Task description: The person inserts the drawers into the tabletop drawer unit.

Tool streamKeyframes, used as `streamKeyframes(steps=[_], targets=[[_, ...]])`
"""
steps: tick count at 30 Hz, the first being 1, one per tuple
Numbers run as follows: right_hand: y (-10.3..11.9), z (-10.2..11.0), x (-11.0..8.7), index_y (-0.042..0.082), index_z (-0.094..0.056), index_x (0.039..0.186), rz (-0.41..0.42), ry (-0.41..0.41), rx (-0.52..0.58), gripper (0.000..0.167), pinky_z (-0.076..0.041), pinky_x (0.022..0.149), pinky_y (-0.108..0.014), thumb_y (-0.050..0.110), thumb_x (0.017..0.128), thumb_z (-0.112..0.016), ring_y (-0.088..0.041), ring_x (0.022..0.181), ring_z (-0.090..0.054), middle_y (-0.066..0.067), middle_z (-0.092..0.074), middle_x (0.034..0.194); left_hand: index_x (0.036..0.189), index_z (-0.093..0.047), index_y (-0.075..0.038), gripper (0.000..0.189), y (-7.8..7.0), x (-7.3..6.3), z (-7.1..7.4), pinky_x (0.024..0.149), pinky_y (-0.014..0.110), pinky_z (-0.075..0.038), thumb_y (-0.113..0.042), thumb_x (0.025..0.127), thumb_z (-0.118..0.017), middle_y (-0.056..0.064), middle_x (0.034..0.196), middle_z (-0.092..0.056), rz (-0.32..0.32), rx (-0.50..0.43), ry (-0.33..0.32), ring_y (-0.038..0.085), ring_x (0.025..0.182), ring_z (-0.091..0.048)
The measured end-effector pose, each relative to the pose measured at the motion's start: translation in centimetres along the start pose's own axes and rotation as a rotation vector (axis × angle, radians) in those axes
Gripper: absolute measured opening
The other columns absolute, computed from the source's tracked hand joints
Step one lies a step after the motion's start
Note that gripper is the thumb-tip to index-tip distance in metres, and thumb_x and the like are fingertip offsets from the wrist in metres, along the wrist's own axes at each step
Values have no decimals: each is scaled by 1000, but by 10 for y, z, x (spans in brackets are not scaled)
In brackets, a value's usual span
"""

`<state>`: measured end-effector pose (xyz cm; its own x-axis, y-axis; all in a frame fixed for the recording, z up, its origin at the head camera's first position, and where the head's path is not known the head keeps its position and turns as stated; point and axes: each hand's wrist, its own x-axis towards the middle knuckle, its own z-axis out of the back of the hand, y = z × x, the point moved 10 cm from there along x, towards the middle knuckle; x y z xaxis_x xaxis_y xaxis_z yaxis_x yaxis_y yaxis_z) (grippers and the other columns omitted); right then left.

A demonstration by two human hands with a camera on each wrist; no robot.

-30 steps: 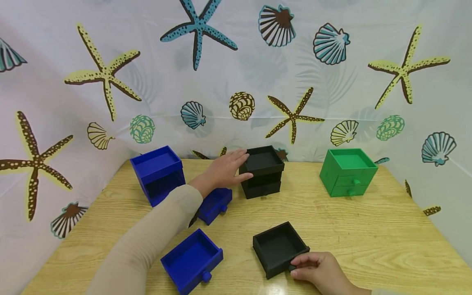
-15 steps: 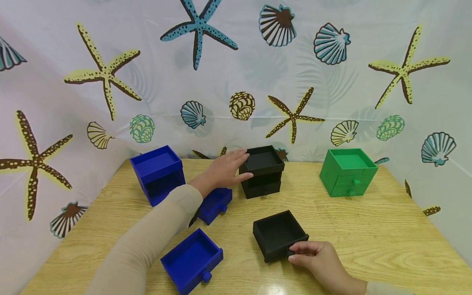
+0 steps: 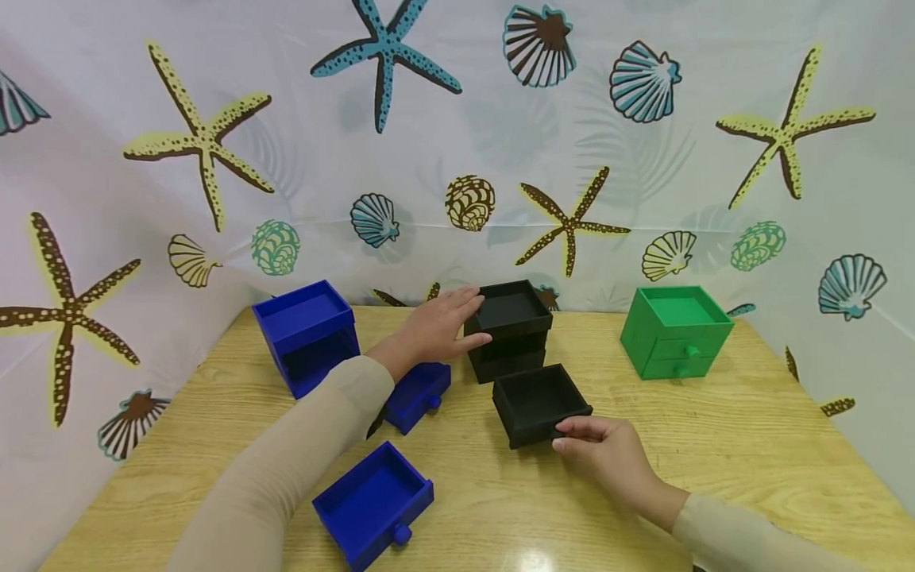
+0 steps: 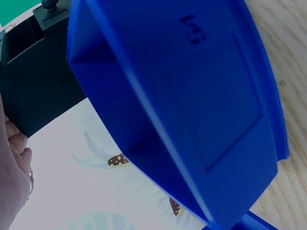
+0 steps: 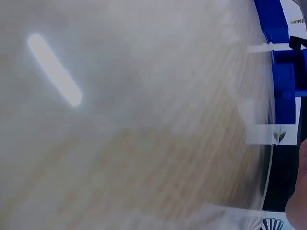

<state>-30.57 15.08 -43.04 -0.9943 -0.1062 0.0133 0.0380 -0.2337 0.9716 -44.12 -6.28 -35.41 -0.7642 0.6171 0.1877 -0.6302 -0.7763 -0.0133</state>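
Centre back, a small black cabinet (image 3: 525,326) stands with its upper slot uncovered and a lower drawer in place. My left hand (image 3: 438,326) rests against its left side, fingers extended along the top edge and thumb reaching across the front. In front of the cabinet is a black drawer (image 3: 530,431), its back end towards the slot. My right hand (image 3: 611,457) pinches the drawer's front knob between thumb and fingers. The left wrist view shows the cabinet's dark side (image 4: 43,79) beside the left fingers (image 4: 17,139). Only part of the right hand (image 5: 297,203) shows in its wrist view.
At back left stands a blue cabinet (image 3: 314,330) with an open front. Two blue drawers lie on the table: one (image 3: 418,400) under the left forearm, another (image 3: 386,508) nearer the front. A green cabinet (image 3: 672,349) with two closed drawers stands at back right.
My right hand has moved the black drawer away from the table's front edge, towards the black cabinet. The left hand has stayed at the cabinet's side.
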Motion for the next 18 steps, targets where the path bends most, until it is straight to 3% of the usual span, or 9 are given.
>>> streamKeyframes(steps=[18], targets=[[4,-1,39,1,-75,99,62,-37,-30,21,-55,72,-25,9,80,-80,-16,84,-64,-5,-71,88,152,-30,-4,77,-1,0,0,116,43,-20,-56,98,-47,15,157,-27,-2,1,15,29,144,-24]])
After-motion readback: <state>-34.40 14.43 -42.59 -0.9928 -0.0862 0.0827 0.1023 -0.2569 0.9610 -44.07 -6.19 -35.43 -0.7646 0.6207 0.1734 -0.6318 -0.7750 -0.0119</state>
